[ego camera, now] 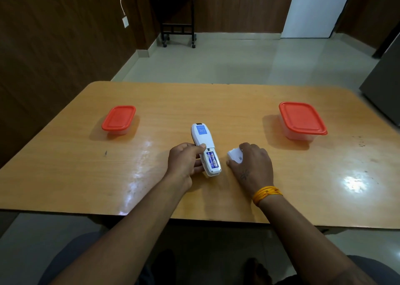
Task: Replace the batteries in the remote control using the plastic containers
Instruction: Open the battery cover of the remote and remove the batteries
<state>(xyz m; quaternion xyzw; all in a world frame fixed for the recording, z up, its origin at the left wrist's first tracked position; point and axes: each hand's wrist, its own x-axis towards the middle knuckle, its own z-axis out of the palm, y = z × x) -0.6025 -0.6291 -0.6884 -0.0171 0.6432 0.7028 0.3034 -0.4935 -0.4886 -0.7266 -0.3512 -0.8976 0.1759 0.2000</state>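
Remote control [205, 149] gripped by left hand [184, 161]; right hand [252, 165] covers battery cover [234, 154].

— What's in the room with you?
— My wooden bench [151, 116]. A small black table [176, 14] by the brown wall. A white cord [124, 1] hangs to a socket [125, 22].

Room evenly lit, fairly bright, light from overhead. Glare patches on glossy bench [151, 111]: strongest at right near edge, streaks left of centre. Soft orange-tinted shadows beside both containers [118, 118], [302, 120]. Wide-angle distortion: bench edges & walls bow toward frame borders. Centre sharp; forearms at bottom slightly soft, corners darker.
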